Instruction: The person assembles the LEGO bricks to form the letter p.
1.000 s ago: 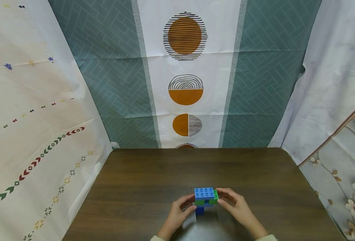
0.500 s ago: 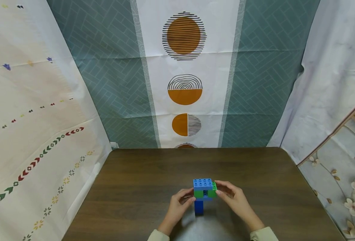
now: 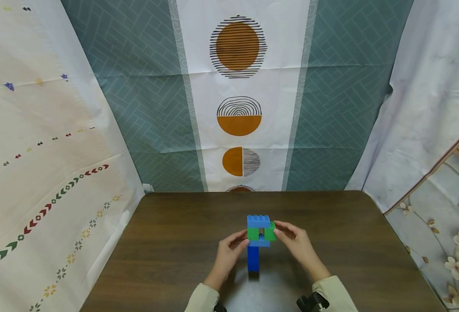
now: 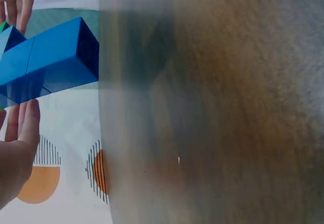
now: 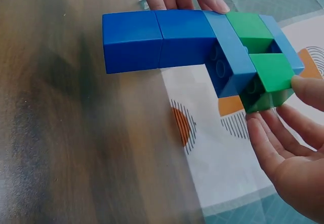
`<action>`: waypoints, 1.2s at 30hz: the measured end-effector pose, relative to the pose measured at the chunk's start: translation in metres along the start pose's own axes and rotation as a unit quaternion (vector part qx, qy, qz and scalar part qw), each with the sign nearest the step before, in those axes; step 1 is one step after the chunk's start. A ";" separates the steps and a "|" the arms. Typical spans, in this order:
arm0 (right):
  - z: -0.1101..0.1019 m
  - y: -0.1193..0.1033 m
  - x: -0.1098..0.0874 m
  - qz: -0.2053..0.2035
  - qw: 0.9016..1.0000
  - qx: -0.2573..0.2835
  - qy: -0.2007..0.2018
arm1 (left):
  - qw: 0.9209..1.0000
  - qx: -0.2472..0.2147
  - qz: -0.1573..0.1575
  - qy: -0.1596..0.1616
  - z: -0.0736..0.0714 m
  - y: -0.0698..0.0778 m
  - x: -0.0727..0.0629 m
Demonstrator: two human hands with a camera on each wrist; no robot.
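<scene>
A toy block model (image 3: 258, 222) of stacked building bricks is held up between both hands. Its stem is two dark blue bricks (image 5: 159, 40). Above them come a lighter blue brick (image 5: 230, 69), two green bricks (image 5: 273, 72) side by side with a gap, and another light blue brick on top. My left hand (image 3: 227, 255) pinches the model's left side, near the lower light blue brick. With thumb and fingers my right hand (image 3: 297, 247) pinches the outer green brick, which sticks out to the right. The stem's dark end face shows in the left wrist view, apparently off the table.
The brown wooden table (image 3: 175, 234) lies beneath, reflecting light near its front. A patterned cloth (image 3: 237, 86) hangs behind its far edge. Pale curtains (image 3: 58, 151) flank both sides. Dark wrist devices (image 3: 311, 302) show at the sleeves.
Both hands have raised the block model and tilted it, so its front and the dark blue stem show more. The grip on each side looks the same.
</scene>
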State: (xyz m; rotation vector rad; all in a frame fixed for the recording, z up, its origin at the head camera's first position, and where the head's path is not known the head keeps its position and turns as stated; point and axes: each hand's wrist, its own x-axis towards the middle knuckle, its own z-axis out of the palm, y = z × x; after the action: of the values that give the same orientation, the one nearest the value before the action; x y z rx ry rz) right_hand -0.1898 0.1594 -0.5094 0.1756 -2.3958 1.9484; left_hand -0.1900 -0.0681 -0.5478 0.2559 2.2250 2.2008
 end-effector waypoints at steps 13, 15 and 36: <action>0.007 0.020 0.021 0.050 0.998 0.027 -0.004 | 0.999 -0.022 -0.045 0.013 0.001 -0.004 0.012; 0.009 0.023 0.024 0.053 0.998 0.024 -0.004 | 0.998 -0.026 -0.051 0.013 0.001 -0.006 0.014; 0.024 0.056 0.041 0.082 0.997 0.007 -0.001 | 0.992 0.007 -0.125 0.017 0.000 -0.023 0.022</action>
State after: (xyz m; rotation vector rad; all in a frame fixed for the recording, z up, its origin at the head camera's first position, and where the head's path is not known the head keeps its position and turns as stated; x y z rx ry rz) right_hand -0.2362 0.1447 -0.5643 -0.0200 -2.4703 2.0307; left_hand -0.2142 -0.0657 -0.5683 -0.0577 2.1526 2.0742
